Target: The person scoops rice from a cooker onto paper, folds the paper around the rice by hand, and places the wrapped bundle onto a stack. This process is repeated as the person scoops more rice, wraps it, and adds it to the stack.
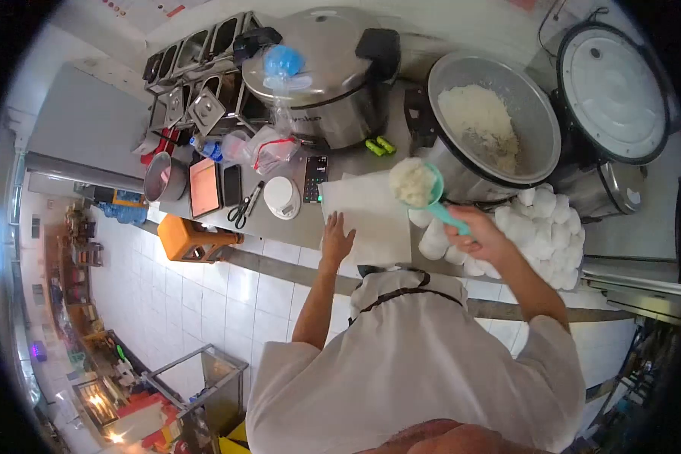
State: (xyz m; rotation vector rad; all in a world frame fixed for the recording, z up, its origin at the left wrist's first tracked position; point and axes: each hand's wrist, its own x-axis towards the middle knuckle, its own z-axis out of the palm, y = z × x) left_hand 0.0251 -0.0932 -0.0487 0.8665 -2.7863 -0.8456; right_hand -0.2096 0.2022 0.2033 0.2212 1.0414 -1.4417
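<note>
the right hand (480, 234) kept its grip clamped on the teal scoop (420, 185), heaped and held above the white sheet (371, 227), where the left hand (337, 240) lay flat, grip apart; rice balls (541, 227) were already piled on the tabletop (287, 229), and some rice (477, 117) was left in the pot (537, 113).

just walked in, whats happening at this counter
A person stands at a kitchen counter. Their right hand grips a teal scoop heaped with cooked rice, held in front of a big open pot that has more rice in it. Their left hand lies flat on a white sheet spread on the counter. A pile of white wrapped balls sits by the right hand. A small scale and scissors lie further left.
</note>
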